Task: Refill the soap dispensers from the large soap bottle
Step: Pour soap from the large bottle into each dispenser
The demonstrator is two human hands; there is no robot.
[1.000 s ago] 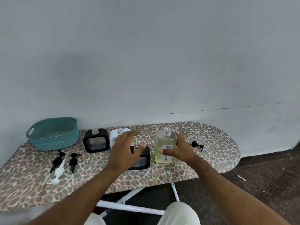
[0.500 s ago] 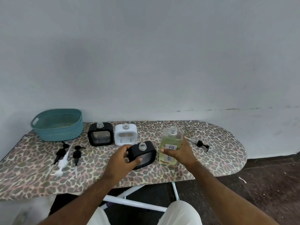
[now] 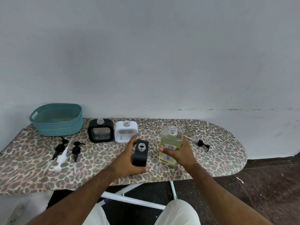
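Soap bottle, big and clear with yellowish liquid and its neck uncapped, stands on the leopard-print ironing board with the right hand wrapped around it, thumb across a label I can only half read ("...AP"). Left hand has its fingers clamped on a black dispenser, also uncapped, just left of the bottle near the front edge. Another black dispenser and a white dispenser sit behind. Pump heads lie left near a teal basket; one black pump lies right, with plenty of bare board around it.
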